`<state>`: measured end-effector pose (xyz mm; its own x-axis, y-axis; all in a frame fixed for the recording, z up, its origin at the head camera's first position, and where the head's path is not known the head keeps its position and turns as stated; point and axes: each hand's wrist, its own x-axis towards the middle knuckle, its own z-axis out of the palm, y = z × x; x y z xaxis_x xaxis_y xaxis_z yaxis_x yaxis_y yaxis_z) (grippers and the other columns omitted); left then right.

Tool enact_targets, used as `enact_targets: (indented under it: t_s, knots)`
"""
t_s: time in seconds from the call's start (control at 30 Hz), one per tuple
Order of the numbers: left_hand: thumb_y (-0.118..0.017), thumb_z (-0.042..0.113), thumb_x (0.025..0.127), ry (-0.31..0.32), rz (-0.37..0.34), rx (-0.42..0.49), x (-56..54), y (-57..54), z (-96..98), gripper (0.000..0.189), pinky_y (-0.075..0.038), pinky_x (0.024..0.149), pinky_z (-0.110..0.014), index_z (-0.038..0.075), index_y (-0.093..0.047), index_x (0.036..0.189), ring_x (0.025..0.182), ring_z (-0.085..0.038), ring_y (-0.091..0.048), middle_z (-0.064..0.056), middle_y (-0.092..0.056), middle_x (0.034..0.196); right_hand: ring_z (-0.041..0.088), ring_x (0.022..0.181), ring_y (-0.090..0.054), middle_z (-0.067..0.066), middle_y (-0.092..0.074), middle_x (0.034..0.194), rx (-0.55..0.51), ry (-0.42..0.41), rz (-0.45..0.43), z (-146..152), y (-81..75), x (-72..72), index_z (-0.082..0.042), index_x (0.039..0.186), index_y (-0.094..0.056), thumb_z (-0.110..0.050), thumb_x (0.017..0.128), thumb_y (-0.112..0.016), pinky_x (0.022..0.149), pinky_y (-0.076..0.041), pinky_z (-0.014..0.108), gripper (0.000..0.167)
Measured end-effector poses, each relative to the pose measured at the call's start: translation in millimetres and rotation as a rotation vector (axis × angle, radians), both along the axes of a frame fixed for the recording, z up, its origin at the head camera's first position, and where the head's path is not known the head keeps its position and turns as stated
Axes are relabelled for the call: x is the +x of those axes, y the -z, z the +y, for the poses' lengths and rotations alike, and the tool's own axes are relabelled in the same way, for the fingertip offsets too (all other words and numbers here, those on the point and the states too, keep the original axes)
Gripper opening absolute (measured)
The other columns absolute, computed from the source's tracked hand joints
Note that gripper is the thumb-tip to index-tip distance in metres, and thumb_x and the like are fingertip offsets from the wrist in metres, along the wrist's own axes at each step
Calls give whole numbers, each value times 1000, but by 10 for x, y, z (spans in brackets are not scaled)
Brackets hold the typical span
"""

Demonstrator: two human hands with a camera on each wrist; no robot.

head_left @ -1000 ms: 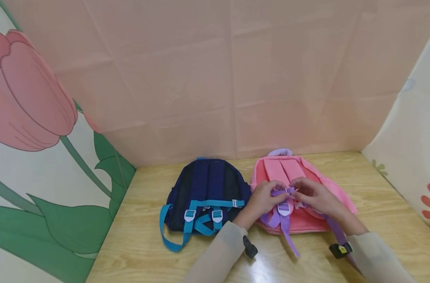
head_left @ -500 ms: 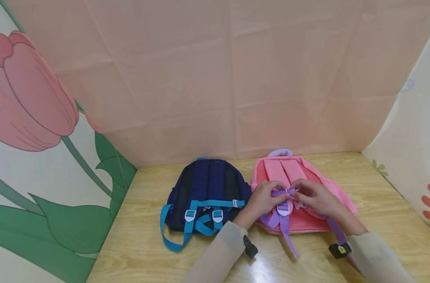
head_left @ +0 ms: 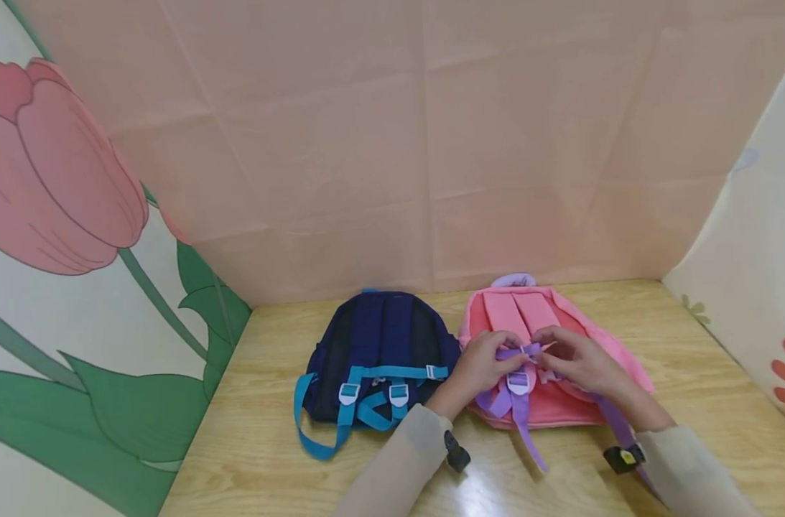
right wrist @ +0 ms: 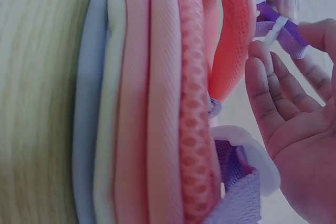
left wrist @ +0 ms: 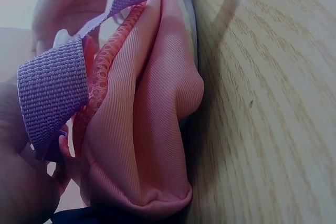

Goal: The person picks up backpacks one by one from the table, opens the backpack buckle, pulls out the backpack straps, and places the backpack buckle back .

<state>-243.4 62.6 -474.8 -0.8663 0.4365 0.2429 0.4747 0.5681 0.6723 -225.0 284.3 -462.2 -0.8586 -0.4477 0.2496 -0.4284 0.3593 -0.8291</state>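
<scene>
A pink backpack [head_left: 569,413] lies on the table with its shoulder-strap side up. Over its middle, my left hand [head_left: 484,365] pinches a purple strap [head_left: 510,353]. My right hand [head_left: 578,360] faces it and pinches the same strap near its end, by a narrow white slider [right wrist: 275,32] that the strap passes through. A white buckle [head_left: 518,383] sits just below the hands, with a purple strap tail [head_left: 528,441] hanging toward the table's front. In the left wrist view, a purple webbing loop [left wrist: 55,90] crosses in front of the left fingers, hiding part of their grip.
A navy backpack [head_left: 381,327] with turquoise straps [head_left: 317,451] lies left of the pink one, close beside it. The wooden table [head_left: 237,438] meets a pinkish-brown cloth backdrop [head_left: 340,143]. Another purple strap [head_left: 615,422] runs under the right forearm.
Both hands stay at the purple strap with almost no visible movement. The head view has shifted very slightly.
</scene>
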Motion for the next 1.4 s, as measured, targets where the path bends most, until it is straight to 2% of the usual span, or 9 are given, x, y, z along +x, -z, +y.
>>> enact_targets:
  t_s: [0.17,0.3,0.47,0.63,0.73,0.93,1.03,1.23,1.4]
  knots:
    - [-70,43,93,2,7,-8,9,-4,-7,27,-43,83,-13,26,-70,114,96,1,-53,16,-67,108,21,75,-71,17,-72,92,35,4,43,3,-30,-1,-2,115,-62,-1,96,-66,59,-57,34,20]
    - [-70,44,93,-3,1,0,11,-8,-17,27,-44,83,-14,26,-70,113,95,1,-53,16,-67,108,13,78,-69,11,-72,92,65,61,86,7,-14,10,-4,114,-64,-2,96,-67,59,-56,31,18]
    - [-71,45,92,-8,-2,0,13,-4,-27,27,-44,82,-15,27,-70,112,95,0,-52,16,-66,107,5,86,-68,10,-72,98,55,74,87,19,2,11,-2,117,-64,-1,96,-66,64,-58,31,20]
    - [-70,45,93,-3,11,-12,11,8,-32,29,-44,83,-14,26,-70,114,96,1,-53,16,-67,109,14,88,-70,12,-71,105,75,39,40,10,-51,20,-3,123,-62,-6,96,-68,65,-59,33,28]
    - [-70,45,93,-3,12,-15,16,2,-29,29,-44,83,-14,26,-71,115,96,1,-52,16,-67,109,20,85,-71,11,-72,103,89,42,15,-3,-72,26,-6,121,-63,-9,96,-69,64,-59,34,26]
    - [-72,42,93,14,-13,0,26,-7,-19,32,-46,89,-16,26,-70,120,102,2,-56,16,-67,114,18,79,-71,12,-71,102,76,48,-11,1,-48,33,-4,122,-62,-7,97,-67,63,-58,34,26]
    - [-73,41,93,20,-24,1,22,-6,-11,34,-46,91,-17,26,-70,122,104,2,-57,16,-67,115,18,81,-71,12,-71,104,80,55,-15,0,-49,37,-4,122,-62,-8,97,-68,64,-59,34,26]
    - [-71,43,93,10,-29,4,27,-17,-4,30,-46,91,-18,27,-70,118,103,1,-56,16,-66,114,21,77,-71,13,-72,100,69,76,-45,16,-37,38,-4,122,-61,-12,98,-67,61,-57,33,25]
    - [-70,45,93,-3,-34,-5,36,-28,-4,30,-46,91,-19,28,-70,118,103,0,-55,16,-66,114,19,82,-71,16,-71,100,23,93,-60,41,10,34,-1,123,-58,-10,101,-63,63,-57,32,25]
